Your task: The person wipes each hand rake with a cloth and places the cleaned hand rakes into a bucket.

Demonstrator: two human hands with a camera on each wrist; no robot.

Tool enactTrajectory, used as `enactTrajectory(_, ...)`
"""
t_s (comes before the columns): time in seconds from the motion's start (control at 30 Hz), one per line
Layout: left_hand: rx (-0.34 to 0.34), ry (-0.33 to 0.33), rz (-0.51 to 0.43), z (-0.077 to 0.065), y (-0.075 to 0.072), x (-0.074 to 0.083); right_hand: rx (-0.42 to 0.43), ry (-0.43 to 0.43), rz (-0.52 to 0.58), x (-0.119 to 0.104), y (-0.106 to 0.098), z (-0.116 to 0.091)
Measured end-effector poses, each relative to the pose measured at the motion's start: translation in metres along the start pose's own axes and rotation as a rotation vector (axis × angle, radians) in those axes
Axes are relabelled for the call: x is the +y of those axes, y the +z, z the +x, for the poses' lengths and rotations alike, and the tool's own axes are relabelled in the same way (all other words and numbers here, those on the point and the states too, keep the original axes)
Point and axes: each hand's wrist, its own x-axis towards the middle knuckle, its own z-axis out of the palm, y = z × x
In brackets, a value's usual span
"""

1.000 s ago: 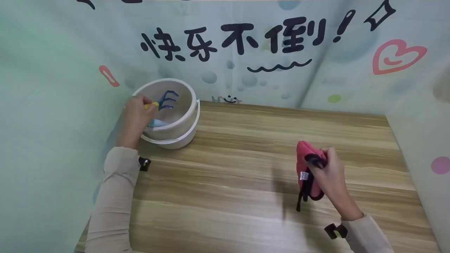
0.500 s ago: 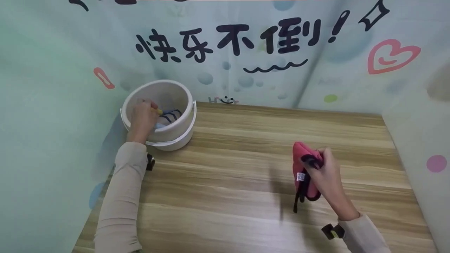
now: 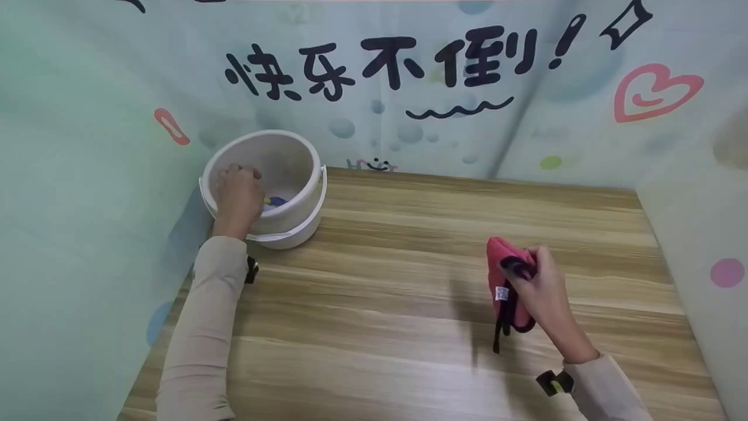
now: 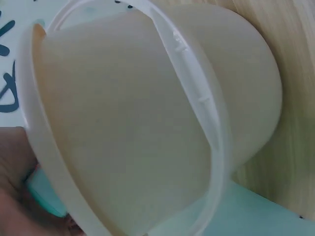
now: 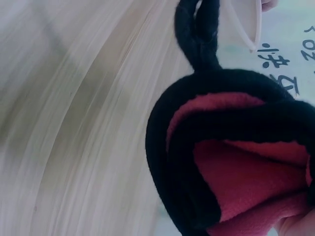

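In the head view my left hand (image 3: 238,194) reaches over the near rim into a white bucket (image 3: 292,219). A yellow and blue piece of a small hand rake (image 3: 273,202) shows low beside the fingers; its tines are mostly hidden. In the left wrist view a teal piece (image 4: 45,194) shows between the hand (image 4: 15,182) and the rim. Whether the fingers grip the rake or that piece cannot be seen. My right hand (image 3: 546,292) holds a folded pinkish-red soft fabric item (image 3: 502,263) with black edging, straps and a white label, its kind unclear.
The white bucket handle (image 4: 211,113) hangs down around the bucket's side. A wood-grain tabletop (image 3: 374,292) lies between the bucket and my right hand. Printed sheets (image 3: 362,128) with black characters and coloured shapes rise behind and on both sides.
My left hand has moved into the bucket. The rake has sunk lower and turned, so its tines have dropped mostly out of sight. My right hand still holds the red fabric item.
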Motion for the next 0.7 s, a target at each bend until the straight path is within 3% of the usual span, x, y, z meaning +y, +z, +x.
enactTrajectory(0.07,0.065,0.035,0.028,-0.004,0.001,0.007,-0.030,0.023,-0.018,0.004,0.000,0.004)
enactTrajectory(0.2,0.224,0.167,0.030,-0.011,0.006,0.028,-0.070,0.057,-0.057,0.013,-0.001,0.013)
enactTrajectory(0.33,0.314,0.322,0.027,-0.023,0.013,0.054,-0.094,0.050,-0.093,0.024,0.000,0.023)
enactTrajectory(0.53,0.253,0.480,0.040,-0.046,0.030,0.089,-0.130,-0.027,-0.143,0.038,0.005,0.037)
enactTrajectory(0.7,0.204,0.559,0.094,-0.060,0.061,0.107,-0.129,-0.106,-0.241,0.050,0.014,0.049)
